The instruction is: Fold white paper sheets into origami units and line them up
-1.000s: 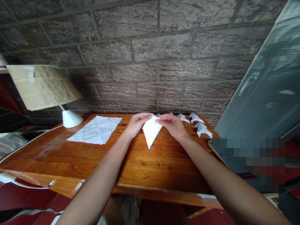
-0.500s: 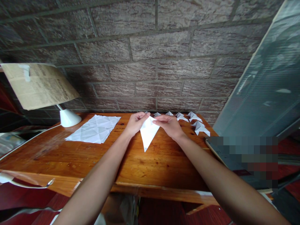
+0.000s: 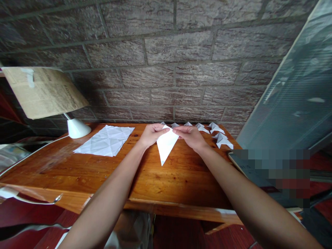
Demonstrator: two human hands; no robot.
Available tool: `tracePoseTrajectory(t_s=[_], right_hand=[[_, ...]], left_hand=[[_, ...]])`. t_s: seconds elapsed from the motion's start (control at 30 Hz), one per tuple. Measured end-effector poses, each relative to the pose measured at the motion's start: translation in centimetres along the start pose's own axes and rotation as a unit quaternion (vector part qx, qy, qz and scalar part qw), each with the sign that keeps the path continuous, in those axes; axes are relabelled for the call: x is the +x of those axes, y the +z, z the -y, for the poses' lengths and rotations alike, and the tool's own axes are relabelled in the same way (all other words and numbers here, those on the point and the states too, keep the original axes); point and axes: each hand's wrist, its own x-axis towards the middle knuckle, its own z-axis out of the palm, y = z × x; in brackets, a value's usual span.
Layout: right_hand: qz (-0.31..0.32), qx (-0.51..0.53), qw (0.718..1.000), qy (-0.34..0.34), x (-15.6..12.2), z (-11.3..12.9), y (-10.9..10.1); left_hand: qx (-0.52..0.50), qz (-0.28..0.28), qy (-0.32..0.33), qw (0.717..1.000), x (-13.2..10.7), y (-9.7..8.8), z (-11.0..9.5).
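Wood desk [image 3: 168, 186] same as 0.5 s ago; creased sheets [image 3: 106, 140] flat on your L, untouched. Your L hand [image 3: 151, 135] and R hand [image 3: 191, 137] both pinch the kite-shaped paper [image 3: 166, 146] by its top end, over mid-desk, pt. hanging twd you. Small folded pcs. [image 3: 222, 140], back R, unmoved. Chg: R fingertips shifted up, now abt level w/ L near top corner; prob. still mid-fold, pc. unfinished.

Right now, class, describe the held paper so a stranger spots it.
Along the brick wall runs a wooden desk. Near its middle, left hand and right hand pinch a kite-shaped paper. Unlike the creased paper and folded pieces nearby, it is held.
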Motion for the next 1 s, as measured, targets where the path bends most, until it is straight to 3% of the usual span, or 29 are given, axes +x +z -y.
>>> tracePoseTrajectory(t_s=[0.23, 0.4, 0.53, 0.63, 0.83, 1.0], right_hand=[[0.0, 0.002, 1.0, 0.003, 0.1, -0.1, -0.1], [0.003, -0.009, 1.0, 0.02, 0.2, 0.0, -0.2], [0.042, 0.008, 0.999, 0.028, 0.0, 0.2, -0.1], [0.061, 0.027, 0.997, 0.032, -0.1, 0.3, 0.1], [0.012, 0.055, 0.998, 0.04, -0.2, 0.6, 0.2], [0.019, 0.074, 0.996, 0.049, -0.2, 0.9, 0.1]], left_hand=[[0.004, 0.044, -0.023, 0.999, 0.1, -0.4, 0.3], [-0.005, 0.007, 0.002, 1.0, 0.2, -0.4, 0.6], [-0.026, -0.023, 0.008, 0.999, 0.3, -0.3, 0.8], [-0.027, -0.024, 0.007, 0.999, 0.3, -0.2, 0.9], [-0.066, -0.005, -0.032, 0.997, 0.3, 0.0, 1.0], [-0.089, -0.007, -0.054, 0.995, 0.3, -0.1, 1.2]])
